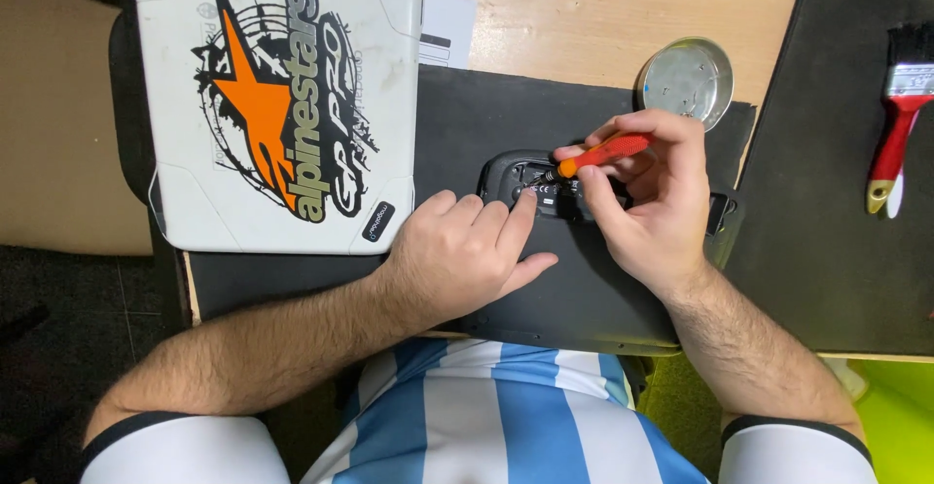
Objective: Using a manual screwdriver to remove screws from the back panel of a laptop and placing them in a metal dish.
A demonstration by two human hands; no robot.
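Looking down from the head view, centre of the frame: one small black device (530, 182), its casing open and its innards exposed, lying flat on a black mat (457, 119) that covers the wooden surface (584, 7).

Right hand (647, 202): fingers clamped together on a red-handled screwdriver (603, 153), held nearly level with its tip pointing left and down into the opened device. The pinch near the handle's end appears suited to twirling the tool.

Left hand (467, 250): palm down on the mat just left of the device, fingers loosely together and holding nothing; the fingertips touch the device's near edge beside the screwdriver tip, apparently to steady it.

Upper left of the frame: a white hard case (277, 105) with an orange-and-black sticker, lying partly over the mat, well away from the hands. A slip of white paper (448, 27) shows at its right edge.

Upper centre-right: a round shallow metal dish (687, 80), at the mat's far corner, within reach of the right hand.

Right edge of the frame: a second dark mat (827, 202), carrying a red-handled paintbrush (900, 119) with black bristles.

Bottom of the frame: the person's blue-and-white striped shirt (496, 416).
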